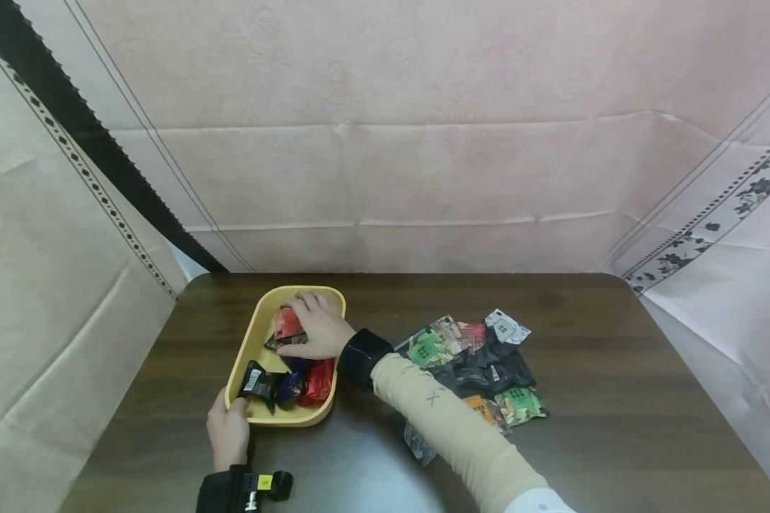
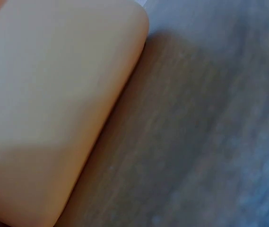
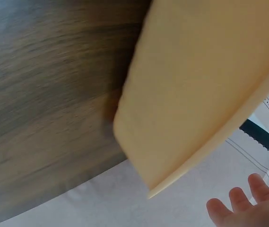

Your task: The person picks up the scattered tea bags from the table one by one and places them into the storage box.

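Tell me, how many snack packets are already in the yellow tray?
About 4 in the yellow tray: a red packet under the right hand, then black, blue and red near its front. The hand may hide more.

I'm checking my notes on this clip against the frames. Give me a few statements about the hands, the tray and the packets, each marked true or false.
1. The right hand is inside the yellow tray, on a red packet. True.
2. The left hand is lifted clear of the tray. False: it holds the tray's near rim.
3. A pile of loose packets lies on the table to the right of the tray. True.
4. The tray holds nothing but the red packet. False: a black packet and others lie at its near end.
5. The table is white. False: it is dark wood.
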Available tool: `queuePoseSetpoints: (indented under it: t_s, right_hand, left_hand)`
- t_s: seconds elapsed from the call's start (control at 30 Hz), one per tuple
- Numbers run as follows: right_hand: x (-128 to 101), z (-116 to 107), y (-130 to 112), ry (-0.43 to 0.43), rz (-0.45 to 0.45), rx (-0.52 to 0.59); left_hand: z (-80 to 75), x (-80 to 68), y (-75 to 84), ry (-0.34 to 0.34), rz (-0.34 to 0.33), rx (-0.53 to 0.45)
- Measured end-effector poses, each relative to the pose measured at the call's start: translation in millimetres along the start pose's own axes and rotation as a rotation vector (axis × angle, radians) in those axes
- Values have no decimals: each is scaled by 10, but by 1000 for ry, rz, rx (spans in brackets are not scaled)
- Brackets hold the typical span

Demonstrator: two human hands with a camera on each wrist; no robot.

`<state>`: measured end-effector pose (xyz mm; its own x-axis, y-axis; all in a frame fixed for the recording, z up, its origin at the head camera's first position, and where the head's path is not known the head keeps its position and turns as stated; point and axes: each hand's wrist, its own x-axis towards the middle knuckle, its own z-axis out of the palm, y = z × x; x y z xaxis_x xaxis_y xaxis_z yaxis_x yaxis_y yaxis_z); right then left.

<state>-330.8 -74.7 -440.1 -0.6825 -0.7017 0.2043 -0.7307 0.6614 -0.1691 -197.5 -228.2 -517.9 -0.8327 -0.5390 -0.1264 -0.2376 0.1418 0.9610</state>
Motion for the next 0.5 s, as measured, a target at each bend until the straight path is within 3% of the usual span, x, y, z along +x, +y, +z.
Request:
queuePoseSetpoints:
  t_s: [0.23, 0.5]
  right_hand:
    - [-204, -58, 77, -40, 7, 24]
    - [-629, -184, 176, -71, -70, 93]
  left_hand:
    - [-15, 9, 16, 6, 1, 5]
    - [14, 18, 12, 8, 10, -13]
